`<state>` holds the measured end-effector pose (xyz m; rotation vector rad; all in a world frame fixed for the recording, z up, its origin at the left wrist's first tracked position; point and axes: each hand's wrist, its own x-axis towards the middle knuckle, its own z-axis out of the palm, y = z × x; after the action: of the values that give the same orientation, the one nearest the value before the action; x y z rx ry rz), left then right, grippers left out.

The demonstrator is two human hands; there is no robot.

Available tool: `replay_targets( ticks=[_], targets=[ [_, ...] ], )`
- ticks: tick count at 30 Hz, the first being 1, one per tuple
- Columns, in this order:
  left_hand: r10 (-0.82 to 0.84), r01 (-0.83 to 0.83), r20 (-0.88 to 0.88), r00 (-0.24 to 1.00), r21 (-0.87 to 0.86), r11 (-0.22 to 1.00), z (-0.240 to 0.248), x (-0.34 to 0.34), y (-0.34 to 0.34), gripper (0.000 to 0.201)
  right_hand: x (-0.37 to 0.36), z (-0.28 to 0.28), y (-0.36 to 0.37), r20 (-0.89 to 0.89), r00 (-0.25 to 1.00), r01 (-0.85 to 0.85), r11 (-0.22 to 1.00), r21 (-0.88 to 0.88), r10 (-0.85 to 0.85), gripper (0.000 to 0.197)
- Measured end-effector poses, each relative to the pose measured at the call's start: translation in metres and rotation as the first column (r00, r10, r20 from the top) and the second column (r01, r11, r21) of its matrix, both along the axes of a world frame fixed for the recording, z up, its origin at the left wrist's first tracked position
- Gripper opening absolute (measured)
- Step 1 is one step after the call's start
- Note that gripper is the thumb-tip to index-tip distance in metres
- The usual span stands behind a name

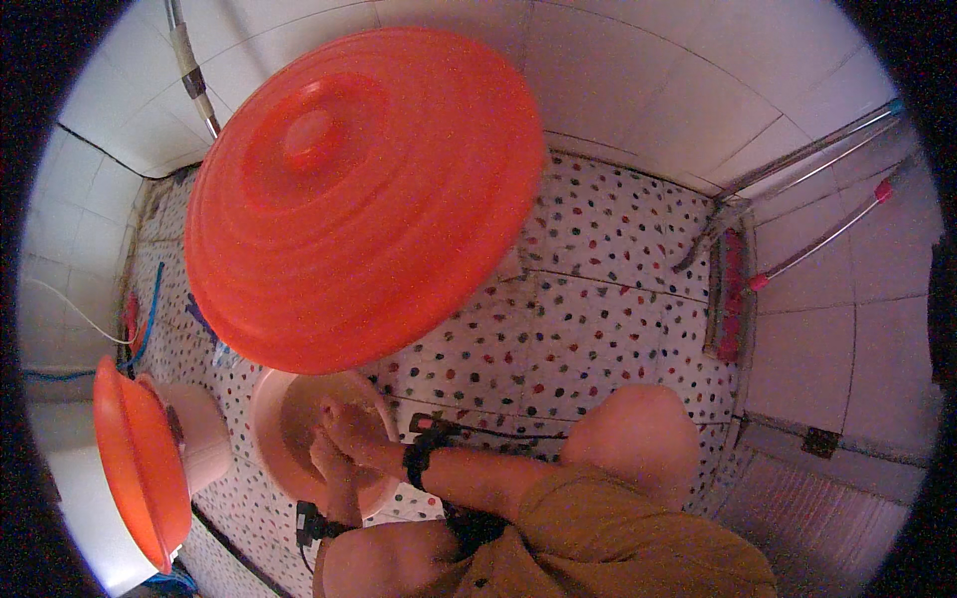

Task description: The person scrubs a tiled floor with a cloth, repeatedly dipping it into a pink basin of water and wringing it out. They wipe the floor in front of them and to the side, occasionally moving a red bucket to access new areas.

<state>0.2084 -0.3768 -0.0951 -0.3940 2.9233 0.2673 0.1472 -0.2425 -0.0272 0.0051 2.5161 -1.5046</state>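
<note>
A big red lid looms nearest, its lower edge overlapping, in view, the far rim of a pink bucket. The left hand and right hand come together at the bucket's mouth, fingers seemingly curled; whether they grip anything, I cannot tell. The bucket's left rim faces a pale bin and an orange basin across a narrow strip of spotted floor. The floor's widest stretch runs right, toward poles leaning at the wall. The right knee borders its near side.
</note>
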Motion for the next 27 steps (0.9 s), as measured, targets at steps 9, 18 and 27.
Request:
replay_targets(
  ticks=[9, 18, 27],
  targets=[
    [0.507, -0.393, 0.228, 0.831, 0.887, 0.245, 0.092, -0.02, 0.017, 0.049, -0.016, -0.011, 0.008, 0.065, 0.991, -0.056, 0.807, -0.588, 0.117, 0.018],
    [0.347, -0.19, 0.146, 0.926, 0.977, 0.098, 0.147, -0.039, 0.015, 0.045, -0.059, 0.021, 0.064, 0.14, 0.894, -0.172, 0.616, -0.769, 0.425, 0.036],
    [0.115, -0.421, 0.581, 0.806, 0.699, -0.578, 0.111, -0.072, 0.058, 0.038, -0.081, 0.063, 0.168, 0.351, 0.71, -0.2, 0.653, -0.731, 0.61, 0.058]
  ],
)
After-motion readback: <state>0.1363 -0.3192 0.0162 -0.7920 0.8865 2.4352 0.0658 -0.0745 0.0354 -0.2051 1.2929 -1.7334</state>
